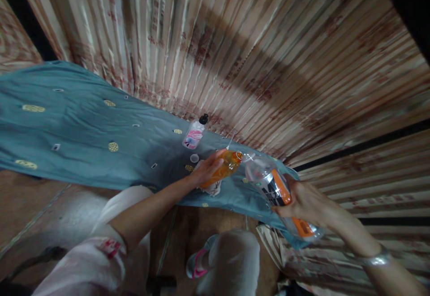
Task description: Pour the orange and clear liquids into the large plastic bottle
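A: What's nearest the camera?

B: The person's knees in pale trousers, and a foot in a pink-strapped sandal (196,264) on the brown floor. A bracelet (378,259) sits on the right wrist.

A: And the hands?

B: The right hand (304,204) has its fingers wrapped round a clear plastic bottle (275,188) with an orange and black label, held tilted, its open mouth pointing left. The left hand (208,170) has its fingers closed round an orange bottle (225,168), also tilted, its neck pointing right. The 2 mouths are just beside each other, above the near edge of the teal cloth (83,130).

A: Anything under the left hand?

B: A crumpled whitish rag (211,188), partly hidden by the hand.

A: Farther on?

B: A small round cap (194,157) lies on the cloth, and past it stands a small bottle (194,134) with a pink label and a black top. Behind that hangs a striped curtain (235,40) with reddish patterns.
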`<state>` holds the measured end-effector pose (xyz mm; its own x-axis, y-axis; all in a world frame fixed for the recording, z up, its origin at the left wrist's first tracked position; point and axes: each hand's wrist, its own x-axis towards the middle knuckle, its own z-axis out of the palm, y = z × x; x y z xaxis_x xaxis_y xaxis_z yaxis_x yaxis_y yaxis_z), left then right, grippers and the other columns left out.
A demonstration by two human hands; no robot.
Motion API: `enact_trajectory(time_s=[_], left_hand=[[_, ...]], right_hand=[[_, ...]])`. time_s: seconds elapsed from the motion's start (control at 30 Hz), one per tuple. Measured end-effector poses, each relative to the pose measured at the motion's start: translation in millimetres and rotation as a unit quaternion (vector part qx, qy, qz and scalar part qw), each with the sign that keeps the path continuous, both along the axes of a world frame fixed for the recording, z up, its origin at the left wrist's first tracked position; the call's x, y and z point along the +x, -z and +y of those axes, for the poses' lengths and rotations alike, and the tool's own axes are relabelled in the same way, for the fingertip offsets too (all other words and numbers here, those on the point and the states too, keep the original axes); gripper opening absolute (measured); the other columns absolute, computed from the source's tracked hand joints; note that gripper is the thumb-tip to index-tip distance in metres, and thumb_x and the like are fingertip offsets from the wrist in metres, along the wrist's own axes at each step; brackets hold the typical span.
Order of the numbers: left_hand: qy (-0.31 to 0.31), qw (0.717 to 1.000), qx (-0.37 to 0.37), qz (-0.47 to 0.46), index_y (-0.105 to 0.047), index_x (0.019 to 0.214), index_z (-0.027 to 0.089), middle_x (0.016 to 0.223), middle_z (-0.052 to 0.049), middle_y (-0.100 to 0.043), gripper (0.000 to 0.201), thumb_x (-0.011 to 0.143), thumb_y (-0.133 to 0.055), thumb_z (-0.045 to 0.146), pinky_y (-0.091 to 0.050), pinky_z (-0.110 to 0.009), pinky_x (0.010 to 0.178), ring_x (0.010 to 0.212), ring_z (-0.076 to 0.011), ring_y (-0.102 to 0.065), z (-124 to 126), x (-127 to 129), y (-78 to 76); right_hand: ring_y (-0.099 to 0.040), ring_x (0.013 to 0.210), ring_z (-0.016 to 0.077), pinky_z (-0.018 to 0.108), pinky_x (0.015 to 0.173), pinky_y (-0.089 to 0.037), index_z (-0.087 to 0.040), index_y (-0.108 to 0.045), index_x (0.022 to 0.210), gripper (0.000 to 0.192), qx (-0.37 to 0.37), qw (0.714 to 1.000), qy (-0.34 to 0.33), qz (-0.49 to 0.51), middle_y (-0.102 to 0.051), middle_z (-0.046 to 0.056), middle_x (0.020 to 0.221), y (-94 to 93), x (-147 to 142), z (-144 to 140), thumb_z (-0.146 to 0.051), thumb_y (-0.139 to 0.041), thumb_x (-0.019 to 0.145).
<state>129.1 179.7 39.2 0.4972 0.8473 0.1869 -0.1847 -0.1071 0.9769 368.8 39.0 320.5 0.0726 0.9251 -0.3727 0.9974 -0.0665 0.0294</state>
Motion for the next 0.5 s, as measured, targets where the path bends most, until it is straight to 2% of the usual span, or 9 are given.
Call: enact_trajectory(time_s=[0.23,0.37,0.5], left_hand=[[-0.002,1.000,-0.002,-0.010,-0.064,0.192,0.031,0.202,-0.005,-0.065,0.101,0.114,-0.057,0.096,-0.041,-0.046,0.164,0.193,-0.0397,-0.055,1.5,-0.8,4.8],[0.004,1.000,-0.013,-0.009,-0.061,0.194,0.036,0.204,-0.001,-0.063,0.105,0.111,-0.057,0.100,-0.041,-0.051,0.165,0.194,-0.0389,-0.054,3.9,2.1,9.9],[0.015,1.000,0.000,-0.011,-0.055,0.197,0.024,0.206,-0.009,-0.059,0.107,0.117,-0.054,0.094,-0.042,-0.053,0.164,0.194,-0.0425,-0.053,4.7,3.0,12.9]], right_hand=[[-0.059,0.065,0.0217,0.036,0.067,-0.042,-0.037,-0.046,0.087,0.048,0.010,1.000,-0.013,0.009,-0.055,-0.008,0.063,0.6,2.9,0.7,-0.056,-0.089,0.077],[-0.060,0.063,0.0217,0.036,0.067,-0.042,-0.037,-0.048,0.088,0.046,0.010,1.000,-0.011,-0.006,-0.053,-0.008,0.063,0.4,-0.1,1.3,-0.054,-0.089,0.078],[-0.058,0.061,0.0215,0.036,0.065,-0.039,-0.036,-0.048,0.087,0.046,0.011,1.000,-0.013,-0.020,-0.049,-0.009,0.063,0.9,-2.0,1.3,-0.051,-0.091,0.078]])
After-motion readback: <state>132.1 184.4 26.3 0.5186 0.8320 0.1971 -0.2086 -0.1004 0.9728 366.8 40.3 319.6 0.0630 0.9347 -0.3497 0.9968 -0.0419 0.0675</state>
